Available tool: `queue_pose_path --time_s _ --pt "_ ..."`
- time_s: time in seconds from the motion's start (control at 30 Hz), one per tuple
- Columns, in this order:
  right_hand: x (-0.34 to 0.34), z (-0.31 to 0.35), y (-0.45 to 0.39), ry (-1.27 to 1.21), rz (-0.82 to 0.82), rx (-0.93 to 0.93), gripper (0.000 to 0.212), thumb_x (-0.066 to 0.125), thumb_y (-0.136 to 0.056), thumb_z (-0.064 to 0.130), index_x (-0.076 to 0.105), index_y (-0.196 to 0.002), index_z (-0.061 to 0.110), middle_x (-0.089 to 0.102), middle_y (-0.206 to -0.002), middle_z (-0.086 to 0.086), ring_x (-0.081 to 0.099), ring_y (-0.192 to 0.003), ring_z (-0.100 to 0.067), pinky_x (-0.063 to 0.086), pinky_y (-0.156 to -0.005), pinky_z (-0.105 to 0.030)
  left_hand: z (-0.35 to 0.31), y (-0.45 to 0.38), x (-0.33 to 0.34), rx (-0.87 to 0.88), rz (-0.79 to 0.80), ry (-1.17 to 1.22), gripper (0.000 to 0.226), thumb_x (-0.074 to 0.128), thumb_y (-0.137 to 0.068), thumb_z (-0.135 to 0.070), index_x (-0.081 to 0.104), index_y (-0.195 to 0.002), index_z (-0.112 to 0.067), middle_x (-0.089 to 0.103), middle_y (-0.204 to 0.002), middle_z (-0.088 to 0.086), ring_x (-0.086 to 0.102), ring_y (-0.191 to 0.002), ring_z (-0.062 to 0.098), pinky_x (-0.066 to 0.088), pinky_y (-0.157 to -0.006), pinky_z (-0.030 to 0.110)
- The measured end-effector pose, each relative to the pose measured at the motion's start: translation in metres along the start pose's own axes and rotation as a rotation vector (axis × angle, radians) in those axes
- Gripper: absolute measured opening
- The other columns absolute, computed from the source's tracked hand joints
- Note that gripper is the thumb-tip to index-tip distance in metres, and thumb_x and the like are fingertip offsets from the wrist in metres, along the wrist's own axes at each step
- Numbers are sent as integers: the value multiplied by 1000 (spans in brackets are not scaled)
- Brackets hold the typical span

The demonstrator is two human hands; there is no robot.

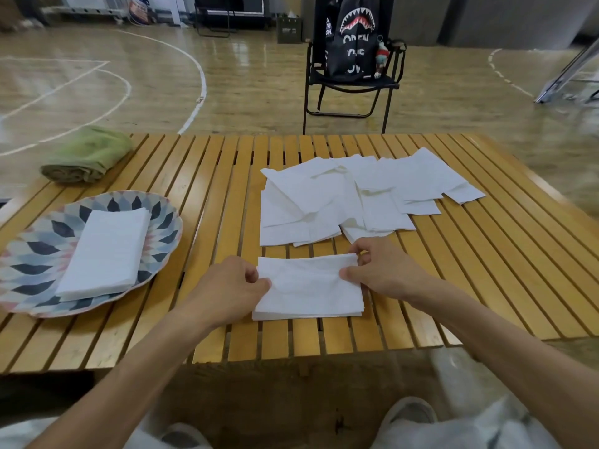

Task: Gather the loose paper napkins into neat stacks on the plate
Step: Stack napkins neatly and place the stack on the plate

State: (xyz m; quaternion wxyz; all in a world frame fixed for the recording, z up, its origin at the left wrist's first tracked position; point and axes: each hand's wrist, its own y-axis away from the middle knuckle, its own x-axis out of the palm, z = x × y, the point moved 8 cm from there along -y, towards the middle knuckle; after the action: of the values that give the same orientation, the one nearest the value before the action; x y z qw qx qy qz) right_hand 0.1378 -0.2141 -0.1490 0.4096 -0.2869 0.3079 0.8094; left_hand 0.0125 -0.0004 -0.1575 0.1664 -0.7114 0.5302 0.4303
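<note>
A gym floor with court lines lies behind the slatted wooden table (227, 196). The left hand (227, 286) and right hand (379, 273) each pinch an end of a small napkin stack (308, 290) at the near edge, each grip closed on it, squaring it up, I'd say. Next comes lifting it whole across to the patterned plate (39, 254) at the left, beside the 1 stack (103, 254) already there. 1 spread of loose napkins (356, 192) waits behind, too overlapped to count

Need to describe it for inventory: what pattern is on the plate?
Petal-like diamonds in navy, grey-blue and pink on the plate; head view.
</note>
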Motion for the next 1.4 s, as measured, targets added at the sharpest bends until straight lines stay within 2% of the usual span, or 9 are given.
queue_pose_path --time_s 0.27,0.37,0.47,0.57,0.67,0.8,1.03,1.23,1.4 --pt "9 -5 -8 53 -8 -16 26 74 -88 31 58 -109 27 65 -86 5 67 -73 -9 47 -55 -18 -1 1 1 19 -11 -108 29 62 -93 -38 63 -70 -21 57 -62 -4 56 -57 9 41 -52 23" --pt "10 -3 -8 122 -39 -34 27 74 -87 33 59 -109 27 59 -86 9 61 -76 -7 42 -58 -18 0 1 0 11 -36 -160 25 65 -89 -41 62 -72 -24 61 -65 -5 60 -61 10 48 -57 27" --pt "7 0 -4 225 -68 -49 32 72 -87 38 58 -113 26 56 -89 12 58 -79 -7 44 -62 -21 0 3 -10 -3 -173 -290 25 68 -85 -49 52 -79 -30 59 -73 -10 55 -66 6 44 -54 24" --pt "-1 11 3 410 -150 -121 35 67 -89 46 55 -118 29 57 -96 12 58 -87 -9 49 -70 -26 -14 6 -13 157 -279 -296 22 67 -87 -46 50 -95 -36 54 -97 -17 54 -78 2 43 -63 19" --pt "1 24 8 392 -131 -271 25 66 -91 40 61 -114 31 56 -119 10 53 -101 -6 48 -84 -26 -36 10 1 412 -184 -227 24 61 -94 -37 57 -117 -39 51 -127 -20 49 -115 3 37 -99 22" --pt "19 24 10 436 24 -367 29 66 -92 39 64 -121 35 51 -133 13 45 -120 -7 34 -95 -22 -46 13 29 490 16 -302 45 53 -98 -40 46 -142 -38 34 -154 -20 27 -141 4 17 -114 26" --pt "17 16 6 440 2 -329 37 64 -93 42 61 -130 33 46 -145 10 40 -132 -12 32 -107 -29 -46 12 44 490 65 -402 54 46 -102 -37 28 -152 -33 20 -162 -12 15 -148 9 11 -119 30" --pt "-22 -3 -12 164 -92 -152 33 63 -96 32 62 -128 26 49 -145 6 45 -133 -14 32 -94 -23 -50 8 48 490 68 -382 54 47 -101 -37 28 -152 -33 19 -162 -12 15 -148 9 11 -120 32" --pt "-79 -27 -53 180 -262 -63 38 58 -98 26 57 -136 17 46 -149 -3 49 -128 -20 35 -88 -25 -49 6 49 481 71 -378 56 46 -102 -39 23 -153 -35 15 -162 -15 11 -149 8 7 -119 31"
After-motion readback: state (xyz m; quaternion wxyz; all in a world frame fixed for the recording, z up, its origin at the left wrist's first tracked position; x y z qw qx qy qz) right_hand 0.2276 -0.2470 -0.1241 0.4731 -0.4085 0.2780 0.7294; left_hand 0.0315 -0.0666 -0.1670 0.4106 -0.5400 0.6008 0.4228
